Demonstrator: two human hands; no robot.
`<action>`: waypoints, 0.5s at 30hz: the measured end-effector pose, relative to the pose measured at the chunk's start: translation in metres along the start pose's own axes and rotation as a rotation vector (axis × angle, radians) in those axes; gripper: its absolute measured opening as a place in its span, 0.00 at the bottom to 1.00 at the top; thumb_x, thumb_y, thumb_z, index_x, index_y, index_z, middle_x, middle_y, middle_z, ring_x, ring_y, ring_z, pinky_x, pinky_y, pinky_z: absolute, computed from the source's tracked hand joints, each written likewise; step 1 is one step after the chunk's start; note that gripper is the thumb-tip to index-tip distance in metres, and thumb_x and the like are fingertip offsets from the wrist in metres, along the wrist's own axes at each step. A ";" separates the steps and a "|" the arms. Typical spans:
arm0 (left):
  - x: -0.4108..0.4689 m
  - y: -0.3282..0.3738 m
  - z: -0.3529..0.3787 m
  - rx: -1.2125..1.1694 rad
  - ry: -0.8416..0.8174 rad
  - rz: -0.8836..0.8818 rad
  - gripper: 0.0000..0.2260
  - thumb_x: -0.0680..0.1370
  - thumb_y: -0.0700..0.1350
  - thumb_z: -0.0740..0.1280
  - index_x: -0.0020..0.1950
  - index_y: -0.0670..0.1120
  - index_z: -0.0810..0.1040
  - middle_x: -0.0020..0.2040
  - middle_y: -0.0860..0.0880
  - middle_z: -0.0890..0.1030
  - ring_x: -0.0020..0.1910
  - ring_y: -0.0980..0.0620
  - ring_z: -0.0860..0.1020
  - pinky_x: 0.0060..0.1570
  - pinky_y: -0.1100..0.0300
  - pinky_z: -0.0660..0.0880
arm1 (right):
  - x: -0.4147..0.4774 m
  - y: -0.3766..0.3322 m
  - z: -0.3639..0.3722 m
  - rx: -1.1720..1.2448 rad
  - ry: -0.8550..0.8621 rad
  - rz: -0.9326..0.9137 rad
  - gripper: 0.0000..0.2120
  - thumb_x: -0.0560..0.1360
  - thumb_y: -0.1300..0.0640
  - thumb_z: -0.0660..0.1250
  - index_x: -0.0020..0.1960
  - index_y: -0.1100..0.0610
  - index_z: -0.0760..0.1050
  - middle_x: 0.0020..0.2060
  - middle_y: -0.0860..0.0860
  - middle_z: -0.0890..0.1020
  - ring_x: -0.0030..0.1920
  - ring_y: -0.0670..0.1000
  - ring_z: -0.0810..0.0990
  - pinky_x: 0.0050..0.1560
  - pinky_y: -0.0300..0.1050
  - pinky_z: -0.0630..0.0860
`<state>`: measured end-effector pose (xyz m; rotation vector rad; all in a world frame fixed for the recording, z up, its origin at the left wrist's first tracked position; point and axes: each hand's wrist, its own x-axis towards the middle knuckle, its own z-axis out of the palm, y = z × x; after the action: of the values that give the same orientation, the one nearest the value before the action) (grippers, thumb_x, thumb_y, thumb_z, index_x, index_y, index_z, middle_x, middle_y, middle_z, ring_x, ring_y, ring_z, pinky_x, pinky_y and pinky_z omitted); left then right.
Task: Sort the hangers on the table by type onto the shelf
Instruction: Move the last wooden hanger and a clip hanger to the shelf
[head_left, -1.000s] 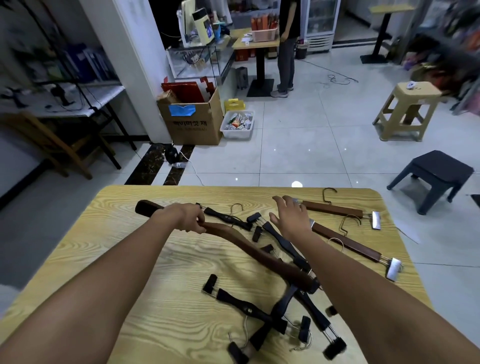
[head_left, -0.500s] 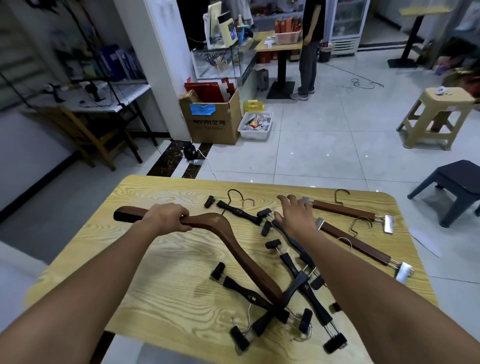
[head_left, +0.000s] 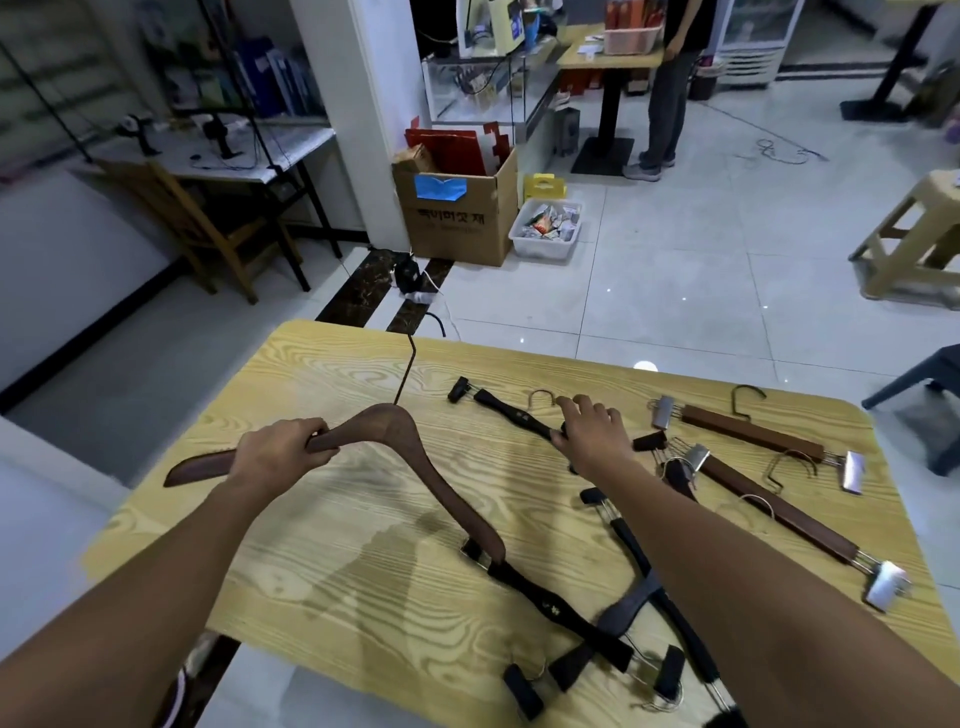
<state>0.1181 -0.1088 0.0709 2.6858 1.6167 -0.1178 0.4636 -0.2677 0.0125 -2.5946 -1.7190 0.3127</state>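
My left hand (head_left: 283, 452) grips the left arm of a large brown wooden coat hanger (head_left: 415, 467), lifted above the yellow wood-grain table (head_left: 332, 587); its hook points away from me. My right hand (head_left: 589, 434) rests on a black clip hanger (head_left: 511, 413) at the table's far middle, thumb and fingers curled at its bar. Several more black clip hangers (head_left: 613, 623) lie tangled near the front right. Two brown wooden clip hangers (head_left: 753, 434) (head_left: 779, 512) lie at the right side. No shelf is in view.
Beyond the table stand a cardboard box (head_left: 457, 213), a white bin (head_left: 548, 228), a pillar and a wooden chair (head_left: 202, 228) at the left. A beige stool (head_left: 914, 239) and a dark stool (head_left: 935, 384) stand to the right. A person stands at a far table.
My left hand has lifted the brown coat hanger up and leftward off the pile. My right hand has shifted left onto the far black clip hanger. The view has swung left.
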 end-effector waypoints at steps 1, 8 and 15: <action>0.004 -0.004 0.003 -0.017 0.006 -0.004 0.08 0.75 0.58 0.65 0.47 0.56 0.78 0.42 0.54 0.81 0.43 0.50 0.79 0.35 0.59 0.65 | 0.006 -0.004 0.002 0.000 -0.008 0.000 0.26 0.82 0.47 0.54 0.76 0.56 0.55 0.72 0.57 0.64 0.70 0.60 0.66 0.70 0.54 0.60; 0.048 -0.022 0.030 -0.114 -0.006 0.050 0.10 0.76 0.56 0.66 0.50 0.51 0.80 0.42 0.51 0.71 0.46 0.50 0.74 0.37 0.57 0.66 | 0.045 -0.026 0.024 0.021 -0.085 0.009 0.27 0.81 0.49 0.57 0.77 0.55 0.54 0.76 0.55 0.59 0.74 0.56 0.60 0.73 0.54 0.55; 0.097 -0.027 0.045 -0.106 0.008 0.128 0.12 0.76 0.56 0.66 0.56 0.54 0.78 0.45 0.52 0.74 0.50 0.50 0.75 0.38 0.56 0.68 | 0.079 -0.034 0.048 0.005 -0.161 0.077 0.27 0.81 0.50 0.57 0.77 0.55 0.54 0.74 0.56 0.62 0.73 0.57 0.61 0.73 0.54 0.56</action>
<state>0.1367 -0.0119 0.0205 2.7021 1.4050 -0.0206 0.4535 -0.1870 -0.0426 -2.7043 -1.6628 0.5402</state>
